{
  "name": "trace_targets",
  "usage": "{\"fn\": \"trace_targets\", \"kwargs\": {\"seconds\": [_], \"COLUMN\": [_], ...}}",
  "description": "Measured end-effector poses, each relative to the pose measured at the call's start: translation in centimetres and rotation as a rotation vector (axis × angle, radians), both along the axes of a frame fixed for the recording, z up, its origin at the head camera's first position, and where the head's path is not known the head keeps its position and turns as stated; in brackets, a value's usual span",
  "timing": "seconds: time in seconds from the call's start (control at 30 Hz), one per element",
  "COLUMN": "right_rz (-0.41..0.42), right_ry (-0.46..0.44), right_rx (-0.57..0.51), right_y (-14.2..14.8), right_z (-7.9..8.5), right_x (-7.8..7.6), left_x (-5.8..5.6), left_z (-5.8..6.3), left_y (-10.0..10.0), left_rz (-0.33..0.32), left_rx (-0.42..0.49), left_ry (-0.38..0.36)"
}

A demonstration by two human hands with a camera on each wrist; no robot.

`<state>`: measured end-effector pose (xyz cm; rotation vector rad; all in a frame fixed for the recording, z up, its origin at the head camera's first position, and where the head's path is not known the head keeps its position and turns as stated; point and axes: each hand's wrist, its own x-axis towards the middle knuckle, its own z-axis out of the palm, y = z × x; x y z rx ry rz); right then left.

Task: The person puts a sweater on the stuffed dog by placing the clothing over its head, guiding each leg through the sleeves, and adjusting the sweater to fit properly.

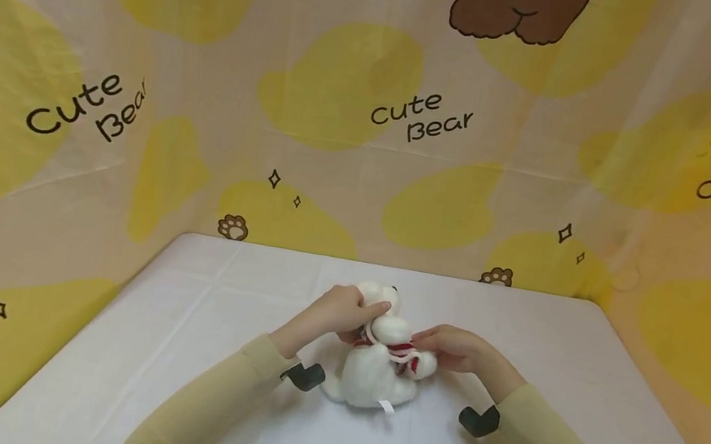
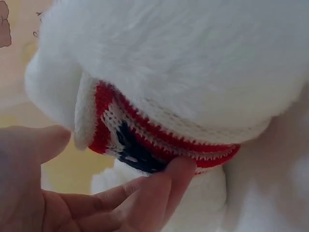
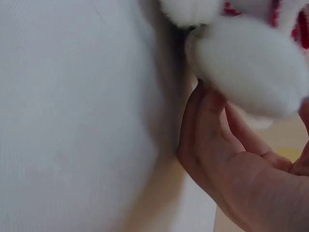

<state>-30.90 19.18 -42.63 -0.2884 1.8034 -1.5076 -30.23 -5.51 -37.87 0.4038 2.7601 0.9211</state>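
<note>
On the white cloth-covered table (image 1: 187, 350), near its middle: one white plush bear toy (image 1: 376, 369), fluffy, lying with its head toward the far edge and a small white tag at its near end. Around its neck: one knitted scarf, white with red and dark blue bands (image 1: 402, 351); the left wrist view shows the scarf (image 2: 145, 140) snug under the head, a loose end hanging at the left.

Left hand (image 1: 343, 313): fingers curled against the bear's head and neck from the left; fingertips (image 2: 178, 169) touch the lower edge of the scarf, thumb just beside its loose end.

Right hand (image 1: 457, 348): set against the bear's right side at scarf level, fingers bent toward the scarf; whether it pinches the knit cannot be told. In the right wrist view the fingers (image 3: 207, 125) lie beneath a white plush limb (image 3: 251, 63).

Both forearms: beige sleeves. Behind the table: a cream and yellow "Cute Bear" printed backdrop cloth (image 1: 421, 117).
</note>
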Motion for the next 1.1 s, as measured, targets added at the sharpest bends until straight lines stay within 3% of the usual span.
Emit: {"fn": "trace_targets", "kwargs": {"seconds": [0.1, 0.2, 0.43, 0.63, 0.8, 1.0, 1.1], "right_rz": [0.021, -0.017, -0.265, -0.406, -0.489, -0.536, -0.54], "right_ry": [-0.051, -0.059, 0.171, 0.251, 0.338, 0.477, 0.563], "right_rx": [-0.034, -0.027, 0.087, 0.123, 0.12, 0.084, 0.077], "right_y": [-0.3, -0.8, -1.7, -1.9, -1.8, -1.8, -1.8], "right_z": [0.0, 0.4, 1.6, 2.1, 1.9, 1.5, 1.4], "right_x": [0.3, 0.7, 1.2, 1.3, 1.3, 1.6, 1.8], "left_x": [-0.1, -0.1, 0.0, 0.1, -0.3, -0.7, -0.9], "left_z": [0.1, 0.1, 1.2, 1.3, 0.2, -1.4, -2.4], "left_y": [0.3, 0.5, 0.9, 1.3, 1.3, 0.8, 0.5], "left_rz": [-0.009, -0.017, -0.014, 0.011, 0.052, 0.012, -0.015], "left_rx": [0.038, 0.077, 0.114, 0.155, 0.309, 0.572, 0.649], "left_ry": [-0.03, -0.055, 0.016, 0.091, 0.116, 0.09, 0.101]}}
